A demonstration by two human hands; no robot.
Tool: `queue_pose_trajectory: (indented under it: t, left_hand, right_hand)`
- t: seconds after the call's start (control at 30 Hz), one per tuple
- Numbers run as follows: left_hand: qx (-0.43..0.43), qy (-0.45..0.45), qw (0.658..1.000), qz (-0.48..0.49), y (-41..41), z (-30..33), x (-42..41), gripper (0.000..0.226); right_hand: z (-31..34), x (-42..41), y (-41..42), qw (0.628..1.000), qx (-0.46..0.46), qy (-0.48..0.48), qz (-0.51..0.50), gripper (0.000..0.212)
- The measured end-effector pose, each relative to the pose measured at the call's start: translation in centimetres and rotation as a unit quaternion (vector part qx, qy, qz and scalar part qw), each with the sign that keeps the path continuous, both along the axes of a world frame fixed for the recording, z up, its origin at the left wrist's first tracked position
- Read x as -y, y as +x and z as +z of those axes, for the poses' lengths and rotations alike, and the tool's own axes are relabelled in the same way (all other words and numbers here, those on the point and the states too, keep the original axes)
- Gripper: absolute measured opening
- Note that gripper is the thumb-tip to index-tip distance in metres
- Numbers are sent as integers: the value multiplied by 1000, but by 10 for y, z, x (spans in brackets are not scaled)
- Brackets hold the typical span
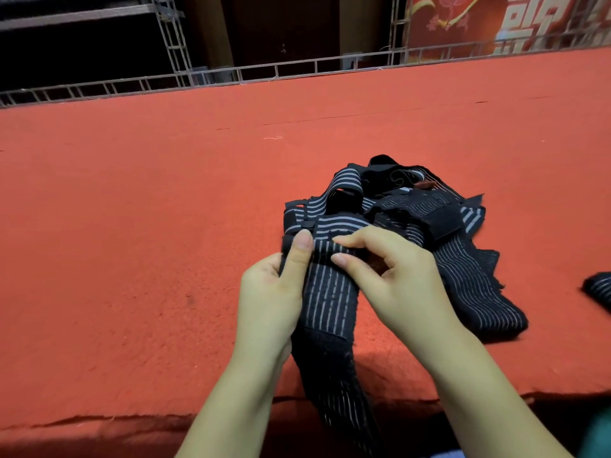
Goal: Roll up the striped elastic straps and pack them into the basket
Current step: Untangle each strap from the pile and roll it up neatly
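Note:
A black elastic strap with thin white stripes (330, 295) runs from my hands down over the near edge of the red surface. My left hand (271, 292) grips its left edge, thumb on top. My right hand (390, 276) pinches the strap's upper end with thumb and forefinger. Just behind my hands lies a tangled pile of several more striped straps (416, 209), some with plain black fastening patches. No basket is in view.
The red felt-covered surface (148, 209) stretches wide to the left and back. Another striped strap piece (600, 289) lies at the right edge. A metal truss railing (297, 69) borders the far side. The near edge drops off below my forearms.

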State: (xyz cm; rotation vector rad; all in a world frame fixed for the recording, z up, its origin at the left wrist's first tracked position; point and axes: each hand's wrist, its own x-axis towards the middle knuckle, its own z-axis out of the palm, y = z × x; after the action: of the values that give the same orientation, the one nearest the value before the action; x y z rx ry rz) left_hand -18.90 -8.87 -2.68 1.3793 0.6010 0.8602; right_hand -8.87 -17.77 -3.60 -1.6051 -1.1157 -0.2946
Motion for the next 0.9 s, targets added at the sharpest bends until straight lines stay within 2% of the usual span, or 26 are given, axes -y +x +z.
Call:
queue_pose_trajectory:
  t: [0.1,0.17,0.23,0.27,0.3,0.37,0.57,0.7,0.8,0.9]
  left_hand:
    - [6,-7,1000,-10,0,0,-2,43]
    - [30,-13,999,-38,1,-1,-3,39]
    - [36,0,998,-54,1,-3,-5,32]
    - [33,10,998,-59,2,-4,-6,28]
    - [32,18,997,-65,2,-6,-7,24]
    - [32,29,995,-84,2,-8,-9,19]
    - [54,41,989,-134,-4,-7,-15,21]
    - [75,1,988,-138,-4,-7,-16,25]
    - [65,-9,985,-161,-4,-7,-12,35]
    - [56,21,987,-147,-2,-11,-2,32]
  right_hand:
    - [-2,1,2,999,-37,-6,28,14]
    - [0,3,1,982,-162,-15,97,8]
    - [0,4,-1,942,-291,-17,164,25]
    - [-1,3,-1,933,-315,-29,173,35]
    - [-3,2,-1,932,-318,-42,170,40]
    - [-3,-1,0,932,-320,-52,161,38]
    - [1,2,1,900,-380,14,214,8]
    - [6,3,-3,889,-395,67,222,20]
    - [11,5,-5,887,-394,110,214,15]
    - [14,8,-5,895,-381,133,188,5]
